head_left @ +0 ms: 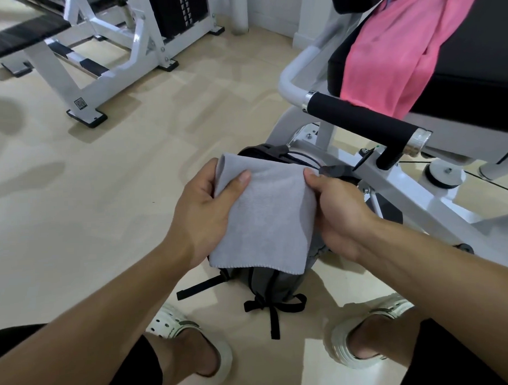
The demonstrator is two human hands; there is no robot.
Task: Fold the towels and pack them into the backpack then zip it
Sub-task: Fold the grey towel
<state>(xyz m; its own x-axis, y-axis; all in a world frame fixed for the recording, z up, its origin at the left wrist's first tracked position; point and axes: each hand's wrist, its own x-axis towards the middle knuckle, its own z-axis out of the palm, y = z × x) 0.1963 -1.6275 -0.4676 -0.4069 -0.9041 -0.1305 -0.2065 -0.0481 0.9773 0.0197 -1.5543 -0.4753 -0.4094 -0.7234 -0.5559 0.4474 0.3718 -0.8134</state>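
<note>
A folded grey towel (265, 218) is held above the floor between both hands. My left hand (201, 214) grips its left edge, thumb on top. My right hand (338, 215) pinches its right edge. Directly under the towel a grey-and-black backpack (267, 281) lies on the floor, mostly hidden by the cloth; its black straps trail toward my feet. A pink towel (392, 52) hangs over the black seat of the machine at the upper right.
A white gym machine with a black padded handle (359, 119) stands close on the right. Another white weight machine (104, 53) is at the upper left. My feet in white clogs (364, 335) flank the backpack on the beige floor (103, 197).
</note>
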